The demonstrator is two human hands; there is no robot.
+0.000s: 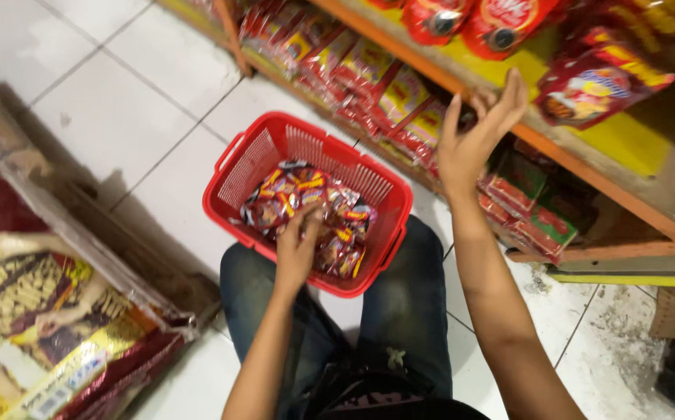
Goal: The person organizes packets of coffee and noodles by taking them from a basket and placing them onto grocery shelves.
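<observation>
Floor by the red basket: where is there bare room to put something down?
Bare white tiles lie left of the red basket, between it and the big printed bag. A smaller bare patch sits under the shelf's right end. It is crowded inside the basket, where the left hand digs in snack packets, and along the shelf by the right hand.
</observation>
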